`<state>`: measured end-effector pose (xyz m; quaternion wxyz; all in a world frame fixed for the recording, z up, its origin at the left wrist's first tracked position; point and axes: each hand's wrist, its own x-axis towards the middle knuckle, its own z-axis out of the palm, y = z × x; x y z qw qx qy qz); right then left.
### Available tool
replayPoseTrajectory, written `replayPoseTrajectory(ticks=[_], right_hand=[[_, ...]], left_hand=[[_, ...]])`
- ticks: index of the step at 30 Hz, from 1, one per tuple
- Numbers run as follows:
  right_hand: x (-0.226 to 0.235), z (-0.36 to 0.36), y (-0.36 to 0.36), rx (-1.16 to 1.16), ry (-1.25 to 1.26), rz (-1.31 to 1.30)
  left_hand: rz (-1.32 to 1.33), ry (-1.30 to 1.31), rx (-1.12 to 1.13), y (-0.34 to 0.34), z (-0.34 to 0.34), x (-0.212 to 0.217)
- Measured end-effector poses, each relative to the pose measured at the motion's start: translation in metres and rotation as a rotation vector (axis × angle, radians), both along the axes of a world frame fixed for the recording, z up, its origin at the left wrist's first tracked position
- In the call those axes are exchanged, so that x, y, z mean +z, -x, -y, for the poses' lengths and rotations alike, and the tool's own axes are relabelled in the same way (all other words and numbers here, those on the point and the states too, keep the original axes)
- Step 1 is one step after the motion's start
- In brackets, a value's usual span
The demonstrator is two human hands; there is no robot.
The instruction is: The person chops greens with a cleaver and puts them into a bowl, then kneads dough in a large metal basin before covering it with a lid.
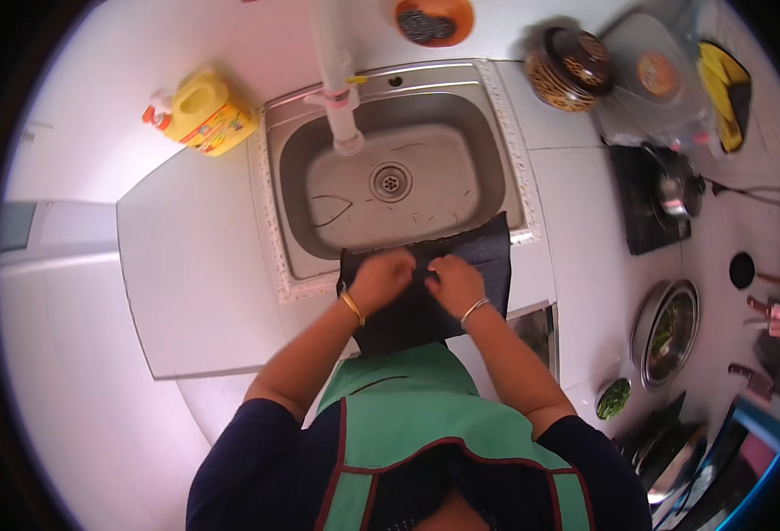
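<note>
The black sheet [412, 317] lies before the sink [447, 164], already spread; your work on it seems unfinished. Your left hand [384, 280] curls over it, blurred; your right hand [458, 286] bends its fingers there. Whether either grasps it, I cannot tell.

"How are the arms placed?"
"The left arm [310, 354] and right arm [514, 363] are extended forward and angled inward."
"And the hands?"
"The left hand [383, 280] is curled and slightly blurred. The right hand [459, 285] is held just beside it, apart, its fingers [444, 264] bent toward the left."
</note>
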<state>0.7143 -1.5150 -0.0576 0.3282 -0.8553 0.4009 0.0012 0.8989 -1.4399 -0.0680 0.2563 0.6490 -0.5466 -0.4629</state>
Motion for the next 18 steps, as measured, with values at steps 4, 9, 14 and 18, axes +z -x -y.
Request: replayPoseTrajectory(ticks=[4, 9, 14, 18], right_hand=[[-0.018, -0.026, 0.012, -0.185, 0.225, 0.019], [0.091, -0.042, 0.036, -0.667, -0.202, 0.442], [0.212, -0.122, 0.114, -0.824, 0.029, 1.233], [0.249, -0.234, 0.162, -0.981, -0.209, 1.922]], left_hand=[[0.365, 0.268, -0.064, 0.029, -0.034, -0.022], [-0.312, 0.236, -0.053, 0.013, 0.015, 0.044], [-1.034, -0.032, -0.277, 0.11, 0.007, 0.214], [-1.432, -0.242, -0.728, 0.233, -0.071, 0.248]])
